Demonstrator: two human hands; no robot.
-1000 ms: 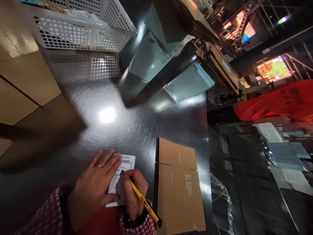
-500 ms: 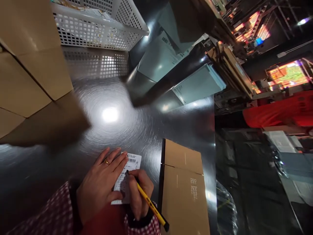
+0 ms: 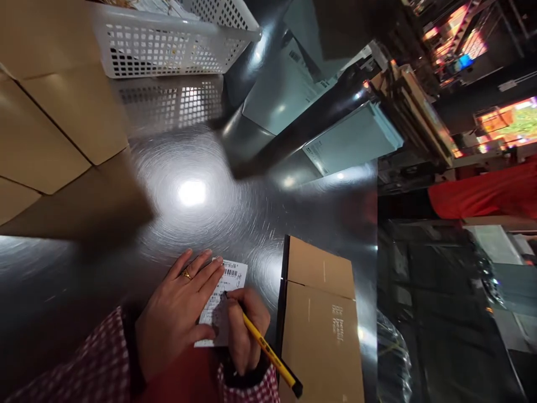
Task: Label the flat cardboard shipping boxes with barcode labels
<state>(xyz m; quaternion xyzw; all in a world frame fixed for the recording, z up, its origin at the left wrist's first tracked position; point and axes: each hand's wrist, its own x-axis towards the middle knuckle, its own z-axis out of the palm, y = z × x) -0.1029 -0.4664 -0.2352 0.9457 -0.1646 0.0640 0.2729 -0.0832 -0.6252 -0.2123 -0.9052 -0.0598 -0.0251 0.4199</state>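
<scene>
I've got open steel tabletop (image 3: 235,218) ahead; a flat cardboard box (image 3: 321,330) blocks my right, big cartons (image 3: 54,129) crowd left, a white basket (image 3: 168,45) closes the far end.

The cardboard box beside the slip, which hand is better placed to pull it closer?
Right, probably: the right hand, though holding the pen, lies beside the cardboard box; the left hand is pinning the slip.

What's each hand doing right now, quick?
Left hand: open, fingers flat on the paper slip, pinning it to the metal table.
Right hand: closed around a yellow pen, tip on the slip.
</scene>
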